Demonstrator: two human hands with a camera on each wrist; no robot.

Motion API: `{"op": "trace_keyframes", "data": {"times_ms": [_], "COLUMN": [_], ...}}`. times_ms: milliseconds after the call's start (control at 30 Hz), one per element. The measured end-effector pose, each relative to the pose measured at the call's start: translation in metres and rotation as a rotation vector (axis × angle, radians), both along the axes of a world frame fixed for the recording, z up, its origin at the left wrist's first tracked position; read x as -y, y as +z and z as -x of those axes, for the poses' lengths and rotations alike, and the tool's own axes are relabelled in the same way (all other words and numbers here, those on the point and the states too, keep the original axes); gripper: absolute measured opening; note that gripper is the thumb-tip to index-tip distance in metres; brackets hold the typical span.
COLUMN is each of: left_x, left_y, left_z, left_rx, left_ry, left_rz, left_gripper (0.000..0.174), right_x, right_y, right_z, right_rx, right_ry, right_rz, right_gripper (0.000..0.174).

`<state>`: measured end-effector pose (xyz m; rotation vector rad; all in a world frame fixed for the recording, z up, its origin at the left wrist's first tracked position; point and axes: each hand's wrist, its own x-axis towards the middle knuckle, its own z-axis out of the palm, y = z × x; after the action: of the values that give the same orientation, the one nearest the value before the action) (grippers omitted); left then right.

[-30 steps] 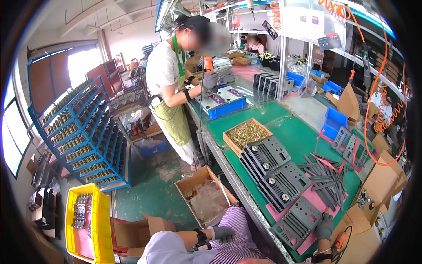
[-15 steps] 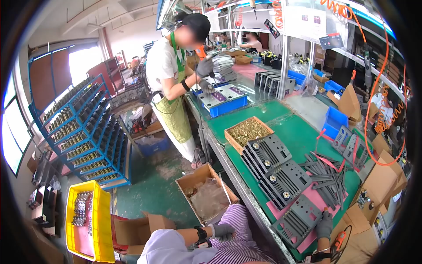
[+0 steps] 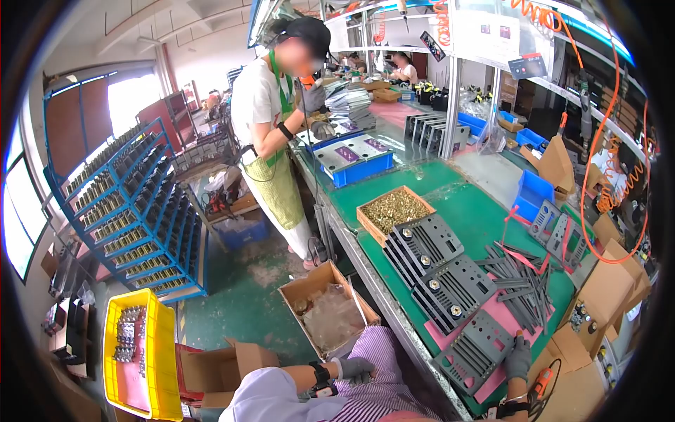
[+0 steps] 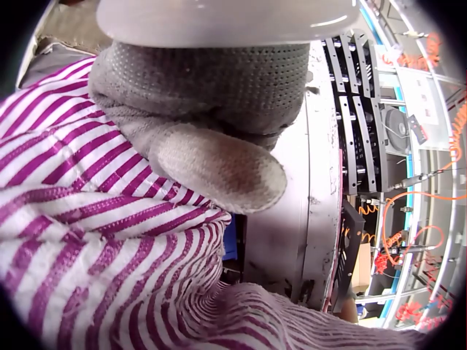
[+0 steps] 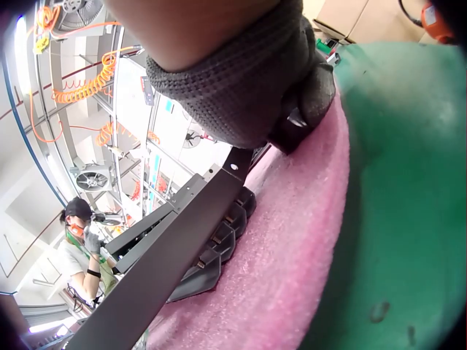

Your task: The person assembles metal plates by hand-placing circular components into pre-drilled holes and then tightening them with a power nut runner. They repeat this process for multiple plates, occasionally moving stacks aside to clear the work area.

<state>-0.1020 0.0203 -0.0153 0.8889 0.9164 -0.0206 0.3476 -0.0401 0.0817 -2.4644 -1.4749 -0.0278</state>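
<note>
My gloved left hand (image 3: 357, 370) rests on the striped cloth (image 3: 383, 352) over my lap, fingers loosely bent and nothing visible in them; its thumb side shows in the left wrist view (image 4: 219, 164). The gloved right hand (image 3: 519, 359) is at the right edge of the nearest dark slotted panel (image 3: 478, 352). In the right wrist view the right hand (image 5: 248, 87) has its fingers curled round a dark metal part (image 5: 289, 135), just above pink foam (image 5: 292, 211). Whether that part belongs to the panel cannot be told.
More slotted panels (image 3: 457, 288) with nuts lie beyond, beside a box of brass parts (image 3: 365, 219) and a pile of dark strips (image 3: 524, 285). A person (image 3: 271, 133) stands at the bench's far end. An open carton (image 3: 290, 295) and yellow crate (image 3: 169, 359) are left.
The standing person's hands have drawn back from the plates on the blue box, and the orange tool has moved up and left. My hands show no clear movement.
</note>
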Motion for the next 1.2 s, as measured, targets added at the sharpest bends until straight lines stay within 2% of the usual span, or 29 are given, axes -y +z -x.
{"op": "trace_keyframes", "data": {"times_ms": [367,567,667,767,867,967,1067,1133,1200], "left_x": [0.0,-0.001,0.0,-0.001,-0.001,-0.003,-0.004,-0.005,-0.005], "left_y": [0.0,0.001,-0.006,-0.009,-0.004,0.005,0.017,0.012,0.007], "left_z": [0.003,0.005,0.007,0.01,0.01,0.01,0.01,0.008,0.01], "left_rx": [0.019,0.018,0.008,0.019,0.034,0.055,0.068,0.008,-0.029], "left_ry": [-0.004,-0.015,-0.01,-0.021,-0.036,-0.064,-0.11,-0.1,-0.081], "left_rz": [-0.03,-0.04,-0.035,-0.038,-0.062,-0.119,-0.166,-0.128,-0.122], "left_gripper": [0.029,0.033,0.033,0.033,0.033,0.032,0.031,0.029,0.029], "right_x": [0.001,0.007,0.01,0.018,0.033,0.044,0.051,0.056,0.064], "right_y": [0.003,0.002,-0.008,0.018,0.032,0.017,0.037,0.027,0.005], "right_z": [0.001,0.005,-0.005,0.019,0.028,0.024,0.044,0.039,0.02], "right_rx": [-0.003,0.022,-0.088,-0.221,-0.274,-0.163,-0.407,-0.331,-0.646], "right_ry": [0.002,0.01,-0.007,-0.089,-0.075,-0.129,-0.204,-0.18,-0.191], "right_rz": [0.019,-0.077,-0.168,-0.293,-0.197,-0.1,-0.098,-0.176,-0.401], "right_gripper": [0.047,0.05,0.052,0.053,0.051,0.042,0.034,0.033,0.037]}}
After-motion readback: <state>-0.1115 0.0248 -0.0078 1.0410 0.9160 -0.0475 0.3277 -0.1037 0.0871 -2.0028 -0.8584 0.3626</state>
